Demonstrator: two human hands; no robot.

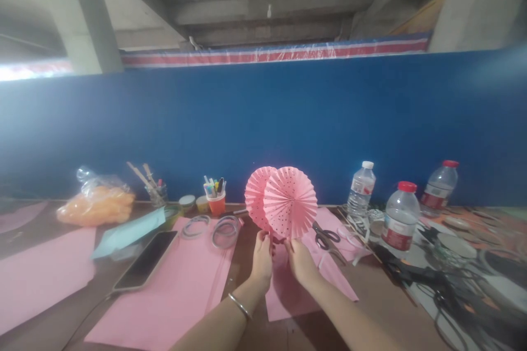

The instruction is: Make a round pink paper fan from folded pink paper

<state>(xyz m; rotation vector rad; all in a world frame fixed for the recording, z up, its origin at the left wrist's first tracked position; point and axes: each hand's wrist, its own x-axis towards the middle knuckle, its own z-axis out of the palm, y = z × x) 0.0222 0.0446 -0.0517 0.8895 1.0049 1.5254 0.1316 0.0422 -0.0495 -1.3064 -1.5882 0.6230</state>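
Two round pleated paper fans, pink with dark specks, stand upright before me at the middle of the table. The right paper fan (pixel 290 203) overlaps the left paper fan (pixel 256 197). My left hand (pixel 262 258), with a silver bangle on its wrist, closes its fingers at the lower edge of the left fan. At the bottom of the right fan, my right hand (pixel 300 259) pinches the edge. Behind my hands lies a pink paper sheet (pixel 284 290), and black-handled scissors (pixel 327 238) rest just right of the fans.
On the left are a phone (pixel 146 260) on pink paper, tape rolls (pixel 225 231), an orange cup of pens (pixel 217 204) and a plastic bag with orange contents (pixel 96 204). Several water bottles (pixel 401 219) stand on the right near tangled black cables (pixel 424 279). A blue partition (pixel 263 115) rises behind.
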